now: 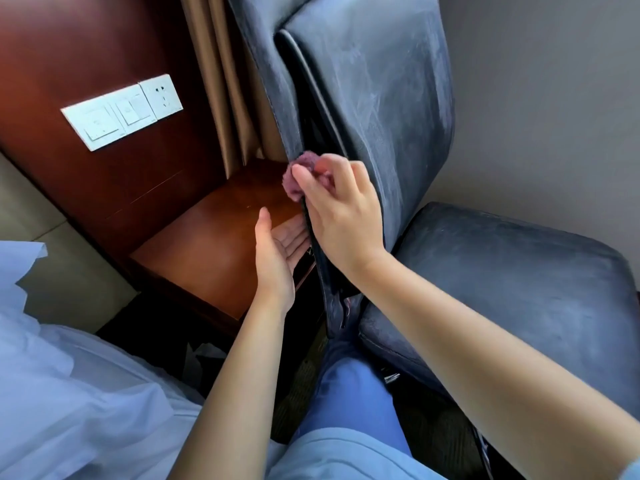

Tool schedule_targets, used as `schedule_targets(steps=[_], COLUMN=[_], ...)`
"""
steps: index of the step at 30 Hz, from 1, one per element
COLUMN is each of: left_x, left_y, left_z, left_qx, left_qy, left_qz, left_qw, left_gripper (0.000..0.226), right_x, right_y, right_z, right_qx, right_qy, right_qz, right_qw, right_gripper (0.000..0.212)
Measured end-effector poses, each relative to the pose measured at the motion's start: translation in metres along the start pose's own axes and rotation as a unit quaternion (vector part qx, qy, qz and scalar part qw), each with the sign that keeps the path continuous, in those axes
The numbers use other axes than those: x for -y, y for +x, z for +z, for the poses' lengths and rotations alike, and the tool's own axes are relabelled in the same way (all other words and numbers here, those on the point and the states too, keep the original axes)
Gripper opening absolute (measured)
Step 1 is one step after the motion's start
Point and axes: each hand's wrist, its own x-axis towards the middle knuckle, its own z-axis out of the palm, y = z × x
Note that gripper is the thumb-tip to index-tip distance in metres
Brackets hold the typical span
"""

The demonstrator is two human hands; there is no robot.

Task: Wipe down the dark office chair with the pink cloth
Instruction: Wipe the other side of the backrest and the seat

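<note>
The pink cloth (304,174) is bunched into a small wad in the right hand (343,216), whose fingers curl round it and press it against the side edge of the chair back (374,98), low down, just above where the back meets the seat (519,278). It looks soft, light and limp, so it will fold and slip in the grip unless held as a ball with the thumb over it; a firm pinch near its middle seems the sensible hold. The chair's dark blue covering looks like a napped, velvety fabric that shows streaks, so it should drag on the cloth rather than let it slide, and the back may give or swing a little under pressure. The left hand (280,247) is apart from the right, fingers straight, palm turned toward the back's edge and reaching behind it, probably to brace it; whether it touches I cannot tell. Beside the chair stands a wooden counter (214,247), with a panel of switches (121,112) above and white bedding (69,393) nearer the person
</note>
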Motion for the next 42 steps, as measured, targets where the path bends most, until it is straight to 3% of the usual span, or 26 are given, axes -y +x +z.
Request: schedule_targets(steps=[4, 7, 15, 19, 23, 29, 31, 36, 40, 42], left_x=[0.001, 0.002, 0.014, 0.025, 0.03, 0.043, 0.049, 0.061, 0.069, 0.073], left_y=[0.0, 0.0, 0.003, 0.004, 0.004, 0.003, 0.002, -0.002, -0.003, -0.003], left_z=[-0.001, -0.003, -0.007, -0.01, -0.017, -0.024, -0.025, -0.022, -0.026, -0.028], left_qx=[0.007, 0.021, 0.005, 0.015, 0.032, 0.053, 0.062, 0.069, 0.08, 0.084], left_qy=[0.021, 0.011, -0.01, -0.021, -0.028, -0.007, 0.008, 0.035, 0.06, 0.077], left_qz=[-0.002, -0.001, -0.006, -0.025, -0.041, -0.063, -0.07, -0.097, -0.117, -0.117], left_qw=[1.0, 1.0, 1.0, 0.999, 0.998, 0.997, 0.996, 0.992, 0.988, 0.987], left_gripper=[0.068, 0.063, 0.066, 0.063, 0.059, 0.063, 0.06, 0.041, 0.044, 0.049], right_x=[-0.013, -0.013, 0.003, -0.008, -0.016, -0.01, -0.013, -0.008, 0.002, 0.006], right_y=[-0.069, -0.112, -0.015, -0.075, -0.141, -0.101, -0.108, -0.188, -0.184, -0.168], right_z=[0.005, 0.006, -0.004, 0.003, 0.01, 0.004, 0.002, 0.003, 0.002, 0.0], right_qx=[0.092, 0.144, 0.036, 0.123, 0.196, 0.079, 0.097, 0.245, 0.244, 0.205], right_qy=[-0.014, -0.042, -0.027, 0.021, -0.008, 0.007, 0.001, 0.056, -0.005, 0.017], right_qz=[-0.058, -0.047, -0.002, 0.002, -0.046, 0.024, 0.022, 0.132, 0.188, 0.211], right_qw=[0.994, 0.987, 0.999, 0.992, 0.979, 0.997, 0.995, 0.959, 0.951, 0.955], right_gripper=[0.018, 0.019, 0.014, 0.016, 0.014, 0.021, 0.023, 0.019, 0.01, 0.014])
